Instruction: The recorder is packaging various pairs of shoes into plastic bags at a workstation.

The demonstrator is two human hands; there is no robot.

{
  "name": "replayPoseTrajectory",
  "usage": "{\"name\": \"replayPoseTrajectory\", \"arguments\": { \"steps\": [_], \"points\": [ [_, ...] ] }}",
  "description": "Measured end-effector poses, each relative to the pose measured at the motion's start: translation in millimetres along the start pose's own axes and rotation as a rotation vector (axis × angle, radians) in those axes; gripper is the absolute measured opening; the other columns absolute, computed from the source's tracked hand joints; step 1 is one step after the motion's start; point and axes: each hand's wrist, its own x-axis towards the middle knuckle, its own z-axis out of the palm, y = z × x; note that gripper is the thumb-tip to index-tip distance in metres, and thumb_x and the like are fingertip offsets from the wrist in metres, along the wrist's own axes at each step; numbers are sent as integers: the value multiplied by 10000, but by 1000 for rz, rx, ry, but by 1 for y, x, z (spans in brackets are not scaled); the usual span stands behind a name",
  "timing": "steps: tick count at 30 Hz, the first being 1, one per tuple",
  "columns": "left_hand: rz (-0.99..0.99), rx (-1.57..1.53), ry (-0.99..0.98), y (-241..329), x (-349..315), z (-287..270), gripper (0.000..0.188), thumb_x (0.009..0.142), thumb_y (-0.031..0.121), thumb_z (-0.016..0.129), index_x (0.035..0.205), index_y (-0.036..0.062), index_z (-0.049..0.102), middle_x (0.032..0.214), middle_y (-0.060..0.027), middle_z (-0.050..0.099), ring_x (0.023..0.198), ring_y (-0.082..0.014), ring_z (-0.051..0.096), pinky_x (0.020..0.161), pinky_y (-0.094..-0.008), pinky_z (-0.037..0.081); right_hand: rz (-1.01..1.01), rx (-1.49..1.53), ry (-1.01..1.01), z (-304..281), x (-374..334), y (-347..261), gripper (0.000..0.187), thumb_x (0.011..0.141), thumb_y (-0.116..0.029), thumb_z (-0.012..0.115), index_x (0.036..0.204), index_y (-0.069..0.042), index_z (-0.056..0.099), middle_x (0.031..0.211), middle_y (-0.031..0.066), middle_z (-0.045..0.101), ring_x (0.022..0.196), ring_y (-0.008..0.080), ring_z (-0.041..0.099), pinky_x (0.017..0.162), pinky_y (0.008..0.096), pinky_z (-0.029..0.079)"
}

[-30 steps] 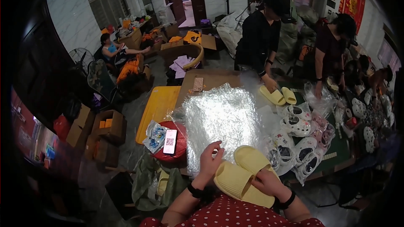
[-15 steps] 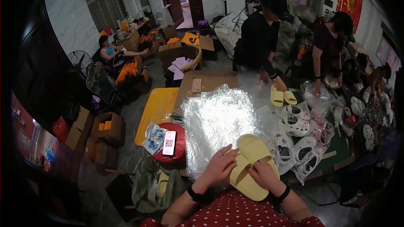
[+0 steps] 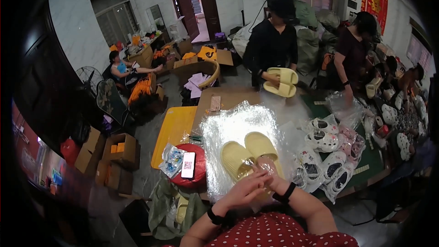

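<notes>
A pair of pale yellow slippers [image 3: 235, 158] lies soles down on a stack of shiny clear plastic bags [image 3: 219, 128] in front of me. My right hand [image 3: 270, 169] is closed on the slippers near their straps, its fingers partly hidden behind glinting clear film. Crossing over at the right wrist, my left hand [image 3: 250, 186] has its fingers pressed together at the edge of that film, which seems to be a bag around the slippers' near ends. How far the film reaches is hard to see.
Bagged clogs [image 3: 322, 160] lie right of the stack. At left are a phone [image 3: 188, 164] on a red round stool [image 3: 196, 183], a packet of small blue pieces [image 3: 172, 159] and a yellow board [image 3: 173, 130]. Across the table a co-worker [image 3: 273, 41] holds yellow slippers [image 3: 281, 82].
My hands have brought the slippers forward and left from near my lap onto the bag stack, and my left hand has come to the right wrist. The co-worker has lifted the other slippers.
</notes>
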Motion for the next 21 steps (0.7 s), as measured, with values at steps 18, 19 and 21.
{"name": "replayPoseTrajectory", "arguments": {
  "steps": [18, 19, 21],
  "points": [
    [-237, 455, 617, -29, -72, 2, 471, 797, 226, 750, 1186, 78, 530, 1311, -189, 519, 1117, -383, 550, 948, -444, 456, -468, -706, 214, 23, -61, -110, 431, 846, -198, 693, 1209, -8, 559, 1089, 195, 585, 1012, 325, 573, 875, 410, 465],
    [-451, 266, 678, -33, -82, 8, 471, 816, 216, 731, 1209, 67, 518, 1274, -188, 536, 1086, -351, 571, 894, -422, 482, -421, -636, 181, 11, -78, -114, 388, 842, -159, 702, 1188, -21, 591, 1053, 172, 614, 962, 285, 611, 827, 369, 493],
    [-666, -82, 759, -40, -92, 12, 468, 873, 151, 653, 1284, 33, 463, 1170, -165, 581, 938, -255, 630, 759, -357, 523, -185, -481, -32, -18, -102, -145, 301, 849, -146, 694, 1119, -28, 632, 982, 141, 637, 878, 239, 628, 753, 325, 495]
  ]
}}
